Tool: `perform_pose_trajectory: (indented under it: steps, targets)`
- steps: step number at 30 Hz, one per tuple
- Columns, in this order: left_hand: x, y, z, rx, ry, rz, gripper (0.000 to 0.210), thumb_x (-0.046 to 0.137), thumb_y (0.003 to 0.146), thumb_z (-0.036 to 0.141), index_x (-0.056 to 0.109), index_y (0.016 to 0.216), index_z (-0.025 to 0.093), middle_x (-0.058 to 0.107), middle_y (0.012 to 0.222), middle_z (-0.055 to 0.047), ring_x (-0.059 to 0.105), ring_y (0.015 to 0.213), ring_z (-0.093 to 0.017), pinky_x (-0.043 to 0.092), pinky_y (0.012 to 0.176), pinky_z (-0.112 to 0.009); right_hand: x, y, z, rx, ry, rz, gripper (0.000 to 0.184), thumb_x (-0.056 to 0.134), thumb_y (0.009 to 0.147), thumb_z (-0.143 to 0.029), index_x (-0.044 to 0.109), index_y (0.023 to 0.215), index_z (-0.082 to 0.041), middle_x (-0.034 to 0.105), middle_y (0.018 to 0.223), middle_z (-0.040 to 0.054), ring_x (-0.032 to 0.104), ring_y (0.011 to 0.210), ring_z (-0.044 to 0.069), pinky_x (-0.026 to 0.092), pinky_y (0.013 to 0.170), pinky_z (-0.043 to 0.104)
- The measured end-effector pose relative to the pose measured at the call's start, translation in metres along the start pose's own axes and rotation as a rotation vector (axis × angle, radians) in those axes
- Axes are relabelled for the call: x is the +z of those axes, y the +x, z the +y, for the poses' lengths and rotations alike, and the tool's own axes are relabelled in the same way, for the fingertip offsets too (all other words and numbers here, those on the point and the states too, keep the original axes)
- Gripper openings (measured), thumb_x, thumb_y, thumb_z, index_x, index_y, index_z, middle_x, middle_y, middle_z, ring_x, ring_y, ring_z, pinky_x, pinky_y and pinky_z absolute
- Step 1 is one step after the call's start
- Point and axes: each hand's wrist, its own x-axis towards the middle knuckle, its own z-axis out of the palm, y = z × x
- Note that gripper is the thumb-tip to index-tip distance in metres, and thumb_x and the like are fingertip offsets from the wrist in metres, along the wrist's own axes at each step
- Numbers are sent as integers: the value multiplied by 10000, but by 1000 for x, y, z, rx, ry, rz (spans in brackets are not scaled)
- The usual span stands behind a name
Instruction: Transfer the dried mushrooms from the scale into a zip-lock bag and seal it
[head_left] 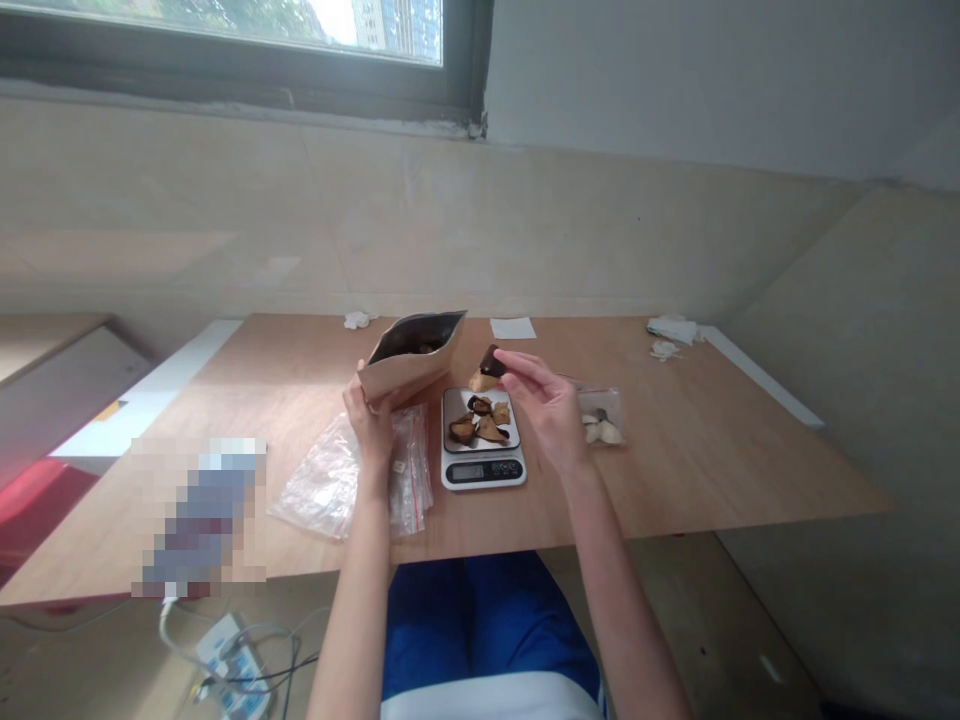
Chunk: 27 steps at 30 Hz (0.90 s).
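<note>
Plastic bags [319,480] lie left of one scale [484,456], one filled pouch [606,425] right; my left fingers [358,390] grip one paper bag [409,376], my right fingers [529,366] pinch one dried piece [492,361] beyond the scale, about four others [492,430] on it.

Grey-framed window [225,80] above pale wall [525,230], white paper [513,328], crumpled white scraps [673,329], power strip [234,665] with cables [163,628], red object [41,505]
</note>
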Motion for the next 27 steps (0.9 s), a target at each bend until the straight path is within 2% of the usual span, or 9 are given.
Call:
perform_pose_trajectory:
  steps: [2, 4, 6, 9, 13, 20, 27]
  targets:
    - [0, 1, 0, -66, 10, 24, 577, 647, 753, 412, 476, 1255, 185, 505, 1145, -132, 510, 1063, -250, 489, 814, -365, 4, -3, 24, 69, 74, 85, 302, 649, 780, -372, 680, 1051, -242, 636, 1163, 39, 614, 1033, 186, 553, 837, 312]
    - [0, 1, 3, -98, -6, 47, 614, 620, 774, 428, 428, 1310, 199, 493, 1153, -138, 512, 1071, -249, 505, 772, -346, 11, -4, 44, 138, 102, 118, 300, 664, 752, -368, 693, 1008, -215, 667, 1104, 55, 641, 965, 191, 558, 804, 318]
    - [-1, 2, 7, -101, -35, 64, 622, 579, 806, 427, 378, 1361, 231, 482, 1184, -138, 505, 1106, -244, 512, 770, -327, 18, -3, 58, 179, 85, 102, 270, 657, 743, -338, 699, 963, -187, 686, 1057, 70, 655, 926, 191, 550, 808, 322]
    - [-3, 2, 11, -99, -58, 81, 590, 550, 826, 427, 389, 1367, 256, 483, 1195, -129, 510, 1124, -240, 513, 794, -316, 25, 2, 70, 166, -27, 64, 185, 621, 749, -267, 692, 885, -163, 706, 971, 74, 666, 878, 175, 530, 828, 311]
    - [-3, 1, 10, -95, -56, 94, 571, 554, 823, 430, 413, 1356, 281, 488, 1195, -114, 522, 1122, -233, 512, 800, -303, 30, 13, 82, 170, -211, -27, 124, 559, 769, -176, 663, 836, -164, 712, 856, 50, 667, 774, 148, 526, 747, 279]
    - [-3, 1, 10, -103, -70, 95, 572, 561, 821, 419, 419, 1357, 274, 485, 1199, -117, 522, 1129, -233, 509, 819, -304, 32, 31, 91, 188, -473, -157, 213, 505, 785, -77, 655, 907, -166, 708, 922, 42, 651, 818, 128, 490, 767, 256]
    - [-2, 1, 8, -85, -52, 96, 561, 550, 829, 414, 413, 1354, 270, 483, 1204, -121, 526, 1111, -229, 509, 800, -306, 29, 44, 83, 160, -948, -306, 233, 496, 838, -145, 719, 871, -203, 712, 954, 57, 516, 1031, 241, 320, 926, 427]
